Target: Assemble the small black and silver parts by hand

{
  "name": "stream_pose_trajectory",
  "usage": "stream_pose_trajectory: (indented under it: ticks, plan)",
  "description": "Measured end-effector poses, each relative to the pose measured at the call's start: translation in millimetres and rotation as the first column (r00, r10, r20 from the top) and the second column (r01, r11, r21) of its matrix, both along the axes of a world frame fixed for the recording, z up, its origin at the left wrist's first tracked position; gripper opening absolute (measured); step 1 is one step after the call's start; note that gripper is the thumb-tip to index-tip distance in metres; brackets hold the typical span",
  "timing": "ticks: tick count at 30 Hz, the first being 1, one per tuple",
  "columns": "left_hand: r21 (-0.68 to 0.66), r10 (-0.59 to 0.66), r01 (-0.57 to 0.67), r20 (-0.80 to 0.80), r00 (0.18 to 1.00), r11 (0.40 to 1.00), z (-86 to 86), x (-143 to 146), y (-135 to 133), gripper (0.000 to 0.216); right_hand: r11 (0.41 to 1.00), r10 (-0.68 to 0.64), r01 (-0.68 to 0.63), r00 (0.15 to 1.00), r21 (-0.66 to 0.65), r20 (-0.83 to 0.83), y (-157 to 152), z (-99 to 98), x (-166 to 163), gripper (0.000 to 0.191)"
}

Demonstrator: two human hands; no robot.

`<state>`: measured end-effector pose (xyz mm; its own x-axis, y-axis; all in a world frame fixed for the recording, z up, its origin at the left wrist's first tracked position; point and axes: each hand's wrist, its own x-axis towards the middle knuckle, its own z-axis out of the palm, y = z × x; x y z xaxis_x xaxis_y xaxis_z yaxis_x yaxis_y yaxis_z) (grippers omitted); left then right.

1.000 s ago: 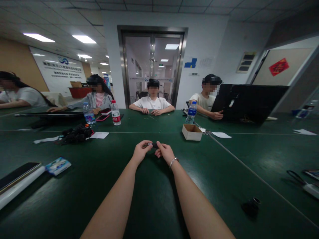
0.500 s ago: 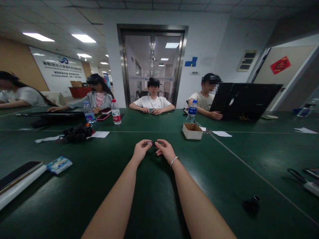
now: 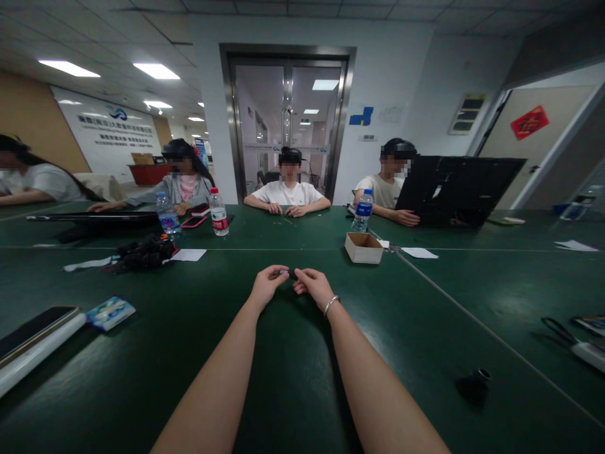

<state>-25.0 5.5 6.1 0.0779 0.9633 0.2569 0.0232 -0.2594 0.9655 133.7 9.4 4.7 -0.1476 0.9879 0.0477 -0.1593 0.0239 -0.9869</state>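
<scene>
A small dark piece (image 3: 292,273) is held above the middle of the green bench (image 3: 293,378), at the far end of both outstretched forearms. The left hand (image 3: 266,285) pinches its left end with narrow, curled fingers. The right hand (image 3: 312,285), with a metal bracelet (image 3: 329,305) at the wrist, pinches its right end in the same way. The two sets of fingertips almost meet.

An open brown cardboard box (image 3: 363,248) stands on the bench beyond and to the right of the hands, well apart from them. Its contents cannot be seen from this angle. A clear plastic bottle with a blue label (image 3: 362,213) stands upright behind the box. A clear plastic bottle with a red label (image 3: 218,214) stands upright further left.

A black tangled bundle (image 3: 143,253) and a white paper sheet (image 3: 188,255) lie to the far left of the hands. A small black cylindrical part (image 3: 474,384) lies near right, and a blue-and-white packet (image 3: 110,313) near left. Nothing stands between the hands and the box.

The long axis of the piece runs left to right, about level. Finer detail is too small to tell.
</scene>
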Motion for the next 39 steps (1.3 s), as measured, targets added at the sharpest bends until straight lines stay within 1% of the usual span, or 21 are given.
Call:
stream_pose_trajectory:
  ticks: [2,5,6,9,11,14,15,19,21,24,25,28,29,30,33,34,37,39]
  plan:
    - [-0.004,-0.001,0.001,0.0,1.0,1.0,0.9,-0.1,-0.7,0.037,1.0,-0.001,0.001,1.0,-0.001,-0.003,-0.1,-0.2,0.4,0.03]
    - [-0.01,0.018,-0.018,0.007,1.0,1.0,2.1,0.4,-1.7,0.036,0.999,0.008,-0.007,1.0,0.039,-0.02,-0.1,-0.6,0.8,0.043]
    - [-0.014,0.014,-0.014,0.008,1.0,1.0,2.3,0.5,-1.8,0.036,0.999,0.012,-0.011,1.0,0.044,-0.019,0.0,-0.7,0.8,0.042]
    - [-0.02,-0.021,0.021,0.007,1.0,1.0,1.8,0.7,-1.5,0.035,0.999,0.024,-0.024,1.0,0.022,0.009,0.2,-0.4,0.9,0.03]
    - [-0.016,-0.019,0.019,0.004,1.0,1.0,1.2,0.8,-1.0,0.034,1.0,0.014,-0.014,1.0,0.016,0.015,0.4,-0.2,1.2,0.031]
    - [-0.006,0.017,-0.017,0.008,1.0,1.0,0.3,1.0,-0.4,0.032,0.999,0.009,-0.009,1.0,0.043,-0.014,0.4,-0.7,1.9,0.044]
    - [-0.003,0.021,-0.021,0.007,1.0,1.0,0.1,1.0,-0.2,0.032,0.999,0.011,-0.01,1.0,0.049,-0.02,0.5,-0.9,2.1,0.046]
    - [-0.002,0.0,0.0,0.001,1.0,1.0,-1.0,1.1,0.8,0.034,1.0,0.011,-0.011,1.0,0.018,-0.007,1.0,-1.1,2.2,0.031]
    - [-0.006,0.01,-0.01,0.006,1.0,1.0,-1.5,1.5,1.2,0.034,1.0,0.002,-0.002,1.0,0.01,-0.009,1.1,-0.7,1.9,0.031]
    - [-0.002,0.022,-0.022,0.012,1.0,1.0,-1.3,1.8,0.8,0.034,1.0,0.002,-0.002,1.0,0.029,-0.02,1.1,-0.6,1.6,0.041]
    - [-0.001,0.018,-0.018,0.013,1.0,1.0,-0.8,1.9,0.4,0.034,1.0,0.005,-0.004,1.0,0.03,-0.02,1.1,-0.8,1.6,0.041]
    - [-0.006,-0.003,0.003,0.007,1.0,1.0,1.7,1.7,-1.8,0.034,1.0,0.01,-0.01,1.0,-0.001,-0.014,1.2,-1.3,1.5,0.029]
    - [-0.009,-0.004,0.004,0.003,1.0,1.0,2.6,1.7,-2.5,0.035,1.0,0.004,-0.004,1.0,-0.008,-0.014,1.1,-1.4,1.6,0.029]
    - [-0.011,0.0,0.0,0.0,1.0,1.0,3.6,1.8,-3.3,0.034,1.0,0.0,0.0,1.0,-0.005,-0.017,1.0,-1.5,1.7,0.03]
    - [-0.015,0.017,-0.017,0.002,1.0,1.0,6.4,2.3,-5.6,0.033,0.999,0.004,-0.003,1.0,0.037,-0.024,0.7,-1.5,2.2,0.042]
    - [-0.017,0.018,-0.018,0.004,1.0,1.0,7.3,2.6,-6.3,0.033,0.999,0.006,-0.005,1.0,0.042,-0.023,0.7,-1.4,2.3,0.043]
    - [-0.026,0.004,-0.004,-0.002,1.0,1.0,10.1,3.2,-8.4,0.032,1.0,-0.011,0.011,1.0,0.002,-0.016,1.3,-1.2,2.1,0.032]
    - [-0.028,0.003,-0.003,-0.004,1.0,1.0,11.7,3.5,-9.4,0.031,1.0,-0.022,0.022,0.999,-0.01,-0.027,1.8,-1.2,2.0,0.032]
